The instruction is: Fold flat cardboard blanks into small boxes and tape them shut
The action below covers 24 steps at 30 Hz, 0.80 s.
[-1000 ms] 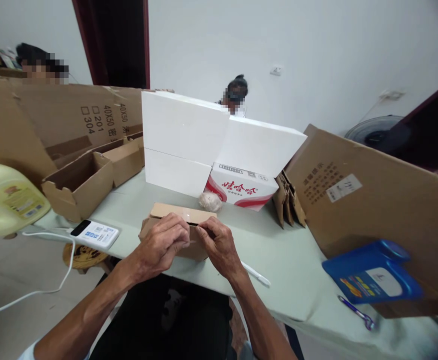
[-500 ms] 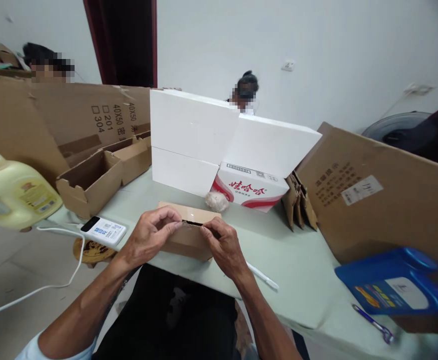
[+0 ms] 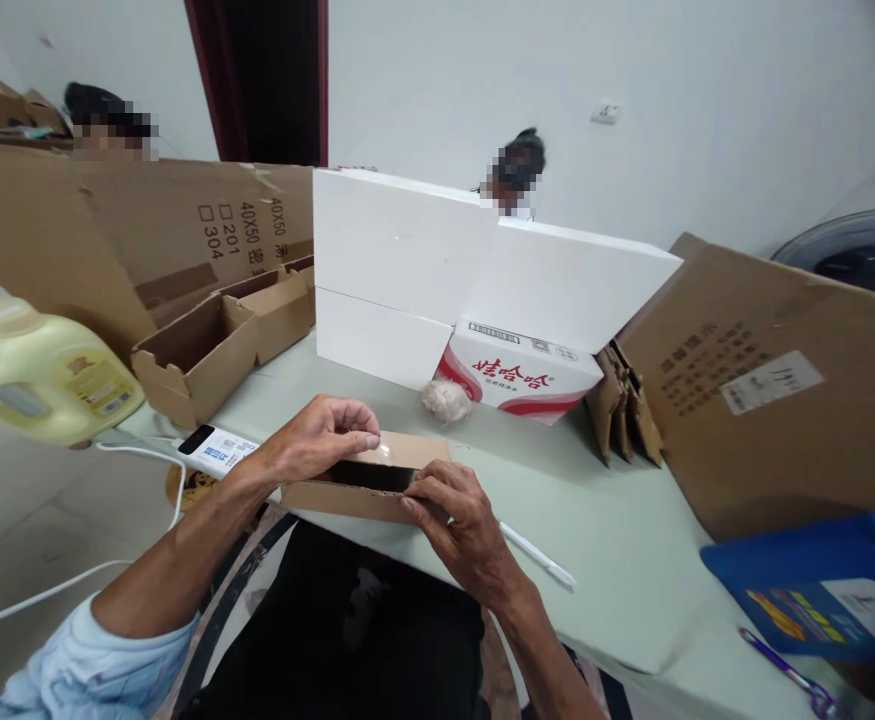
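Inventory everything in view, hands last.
Small box: 1, brown, between hands
Open cartons: 2+, brown, left
Plain boxes: 3, white, centre
Printed carton: 1, white-red, centre
Crumpled ball: 1, pale, centre
Stick: 1, white, right
Device: 1, white, left
Cable: 1, white, left
Jug: 1, yellow, left
Bottle: 1, blue, right
Tool: 1, purple, right
Cardboard panels: 2, brown, sides
Folded cardboard: several, brown, right
Table: 1, green, centre
Fan: 1, dark, right
Doorway: 1, dark, back
People: 2, dark-haired, back
Left hand, right hand: 1 each, bare, at box

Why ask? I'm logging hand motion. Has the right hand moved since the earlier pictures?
Yes: the right hand has drawn back, farther from the fixed red-and-white carton.
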Available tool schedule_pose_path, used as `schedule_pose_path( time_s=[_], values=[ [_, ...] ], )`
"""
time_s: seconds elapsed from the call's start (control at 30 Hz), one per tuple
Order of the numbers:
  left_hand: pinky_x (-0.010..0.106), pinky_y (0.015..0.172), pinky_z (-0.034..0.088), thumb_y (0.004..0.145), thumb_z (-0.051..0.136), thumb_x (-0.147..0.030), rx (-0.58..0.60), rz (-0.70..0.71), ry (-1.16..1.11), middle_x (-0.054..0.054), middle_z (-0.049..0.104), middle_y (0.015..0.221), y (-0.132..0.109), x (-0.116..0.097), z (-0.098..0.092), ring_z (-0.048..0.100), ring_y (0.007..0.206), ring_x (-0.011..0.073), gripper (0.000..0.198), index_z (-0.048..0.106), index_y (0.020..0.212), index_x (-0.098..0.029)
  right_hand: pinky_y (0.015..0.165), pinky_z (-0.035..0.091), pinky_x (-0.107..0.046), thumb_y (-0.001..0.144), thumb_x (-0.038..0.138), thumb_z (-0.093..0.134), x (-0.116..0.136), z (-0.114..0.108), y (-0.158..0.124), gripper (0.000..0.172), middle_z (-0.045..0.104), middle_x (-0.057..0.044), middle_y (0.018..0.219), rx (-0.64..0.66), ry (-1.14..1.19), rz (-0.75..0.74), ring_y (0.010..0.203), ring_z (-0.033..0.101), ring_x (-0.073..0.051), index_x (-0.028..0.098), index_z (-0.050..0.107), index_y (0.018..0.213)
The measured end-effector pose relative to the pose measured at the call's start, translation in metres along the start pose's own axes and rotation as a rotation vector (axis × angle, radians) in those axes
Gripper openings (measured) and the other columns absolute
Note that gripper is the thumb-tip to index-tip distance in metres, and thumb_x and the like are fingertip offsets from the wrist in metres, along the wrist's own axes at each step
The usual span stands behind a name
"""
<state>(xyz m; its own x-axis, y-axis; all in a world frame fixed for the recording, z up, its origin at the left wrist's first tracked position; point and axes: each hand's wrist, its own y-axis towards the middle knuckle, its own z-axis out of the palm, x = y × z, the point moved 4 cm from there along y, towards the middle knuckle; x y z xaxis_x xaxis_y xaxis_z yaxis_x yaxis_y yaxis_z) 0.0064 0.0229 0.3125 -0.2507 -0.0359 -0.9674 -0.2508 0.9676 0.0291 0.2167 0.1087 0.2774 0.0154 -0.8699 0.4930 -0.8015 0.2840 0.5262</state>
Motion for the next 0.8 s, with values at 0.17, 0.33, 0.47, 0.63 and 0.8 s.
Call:
schedule_pose_path(
  time_s=[0.17, 0.33, 0.47, 0.63, 0.8],
  values=[
    [0.023, 0.061, 0.04, 0.079, 0.081, -0.039, 0.065, -0.022, -0.016, -0.001, 0.064, 0.072, 0.01, 0.008, 0.003, 0.053, 0.064, 0.0113, 0.025, 0.073, 0.083, -0.016, 0.094, 0.048, -0.038, 0.102, 0.018, 0.071, 0.003, 0.0, -0.002, 0.01, 0.072, -0.002, 0.097, -0.051, -0.005, -0.006, 0.093, 0.068, -0.02, 0.025, 0.069, 0.094],
    [0.023, 0.059, 0.039, 0.077, 0.081, -0.039, 0.083, -0.039, -0.006, -0.002, 0.063, 0.071, 0.011, 0.009, 0.003, 0.052, 0.063, 0.0111, 0.026, 0.073, 0.082, -0.015, 0.094, 0.053, -0.04, 0.102, 0.018, 0.071, 0.007, 0.002, -0.006, 0.011, 0.074, -0.004, 0.103, -0.059, 0.038, 0.01, 0.099, 0.071, -0.022, 0.025, 0.07, 0.093],
    [0.023, 0.059, 0.04, 0.077, 0.079, -0.039, 0.108, -0.039, 0.023, -0.001, 0.064, 0.072, 0.01, 0.008, 0.004, 0.053, 0.064, 0.0117, 0.024, 0.073, 0.082, -0.016, 0.097, 0.057, -0.043, 0.102, 0.021, 0.071, 0.008, 0.005, -0.012, 0.01, 0.074, -0.007, 0.111, -0.1, 0.07, 0.029, 0.106, 0.072, -0.024, 0.026, 0.072, 0.093],
    [0.023, 0.058, 0.038, 0.076, 0.076, -0.038, 0.105, -0.042, 0.074, -0.002, 0.062, 0.068, 0.011, 0.008, 0.005, 0.05, 0.062, 0.0116, 0.023, 0.073, 0.081, -0.016, 0.094, 0.062, -0.043, 0.098, 0.018, 0.074, 0.007, 0.011, -0.019, 0.011, 0.074, -0.009, 0.117, -0.17, 0.124, 0.031, 0.11, 0.073, -0.026, 0.026, 0.072, 0.091],
    [0.023, 0.057, 0.036, 0.078, 0.07, -0.035, 0.104, -0.035, 0.196, -0.001, 0.062, 0.069, 0.009, 0.005, 0.008, 0.051, 0.064, 0.0132, 0.019, 0.073, 0.08, -0.016, 0.09, 0.063, -0.04, 0.096, 0.016, 0.075, 0.007, 0.017, -0.024, 0.012, 0.073, -0.01, 0.121, -0.201, 0.165, 0.038, 0.109, 0.072, -0.025, 0.026, 0.071, 0.091]
  ],
)
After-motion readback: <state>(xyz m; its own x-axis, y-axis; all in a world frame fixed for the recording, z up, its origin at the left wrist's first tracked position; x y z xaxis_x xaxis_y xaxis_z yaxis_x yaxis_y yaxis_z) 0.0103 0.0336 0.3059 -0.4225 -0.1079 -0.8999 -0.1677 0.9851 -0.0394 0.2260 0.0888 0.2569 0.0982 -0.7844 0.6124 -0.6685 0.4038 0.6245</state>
